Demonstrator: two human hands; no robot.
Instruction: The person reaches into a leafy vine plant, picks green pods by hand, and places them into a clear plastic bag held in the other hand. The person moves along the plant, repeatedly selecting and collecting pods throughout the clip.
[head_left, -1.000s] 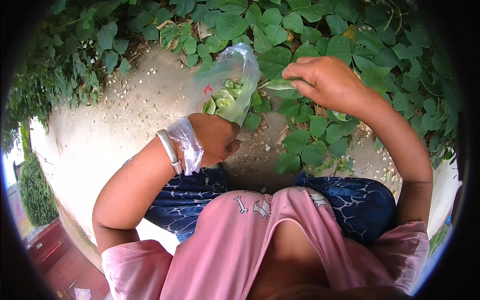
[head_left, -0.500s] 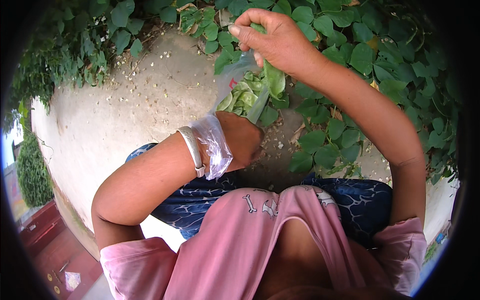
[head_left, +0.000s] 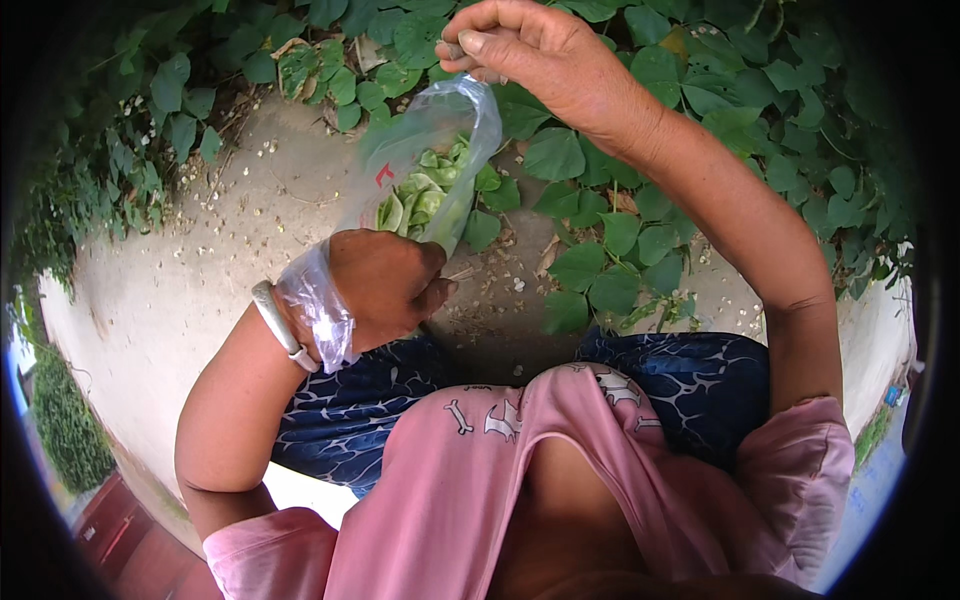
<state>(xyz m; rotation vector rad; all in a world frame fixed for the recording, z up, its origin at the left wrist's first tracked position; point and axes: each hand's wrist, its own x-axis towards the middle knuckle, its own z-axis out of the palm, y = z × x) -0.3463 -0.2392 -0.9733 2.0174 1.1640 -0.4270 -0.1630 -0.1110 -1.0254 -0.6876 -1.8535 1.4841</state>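
My left hand (head_left: 388,284) is closed against the near side of a clear plastic bag (head_left: 395,165) with a red mark. Part of the bag's thin plastic is looped around my left wrist, beside a silver bangle (head_left: 283,328). Flat green bean pods (head_left: 420,200) fill the bottom of the bag. Above its far rim, my right hand (head_left: 545,60) has its fingers curled and pinched on the stretched plastic edge. No pod shows in that hand, though its palm side is partly hidden.
Broad-leaved green vines (head_left: 640,230) spread across the far side and right, close to my right arm. A pale concrete surface (head_left: 200,290) strewn with small fallen petals lies to the left. My knees in dark blue patterned trousers (head_left: 680,395) are bent below the hands.
The large green pod held by my right hand is gone from its fingers. Both hands and the bag appear further left and the bag's mouth is stretched up toward the right fingers.
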